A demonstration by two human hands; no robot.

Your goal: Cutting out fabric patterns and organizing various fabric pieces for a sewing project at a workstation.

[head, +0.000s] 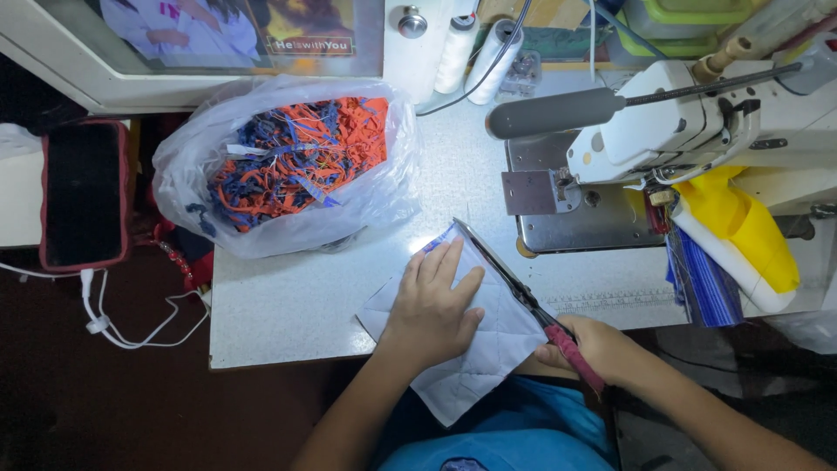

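Scissors (523,292) with a pink-wrapped handle run along the right edge of a white quilted cloth piece (475,340). The right hand (588,347) is closed around that handle. The left hand (433,307) lies open and flat on the cloth, with its fingers spread, and presses it down. The cloth sits at the front edge of the white table (288,305) and hangs a bit over it. A sewing machine (663,131) stands at the right. A clear bag of orange and blue scraps (288,161) sits at the back left.
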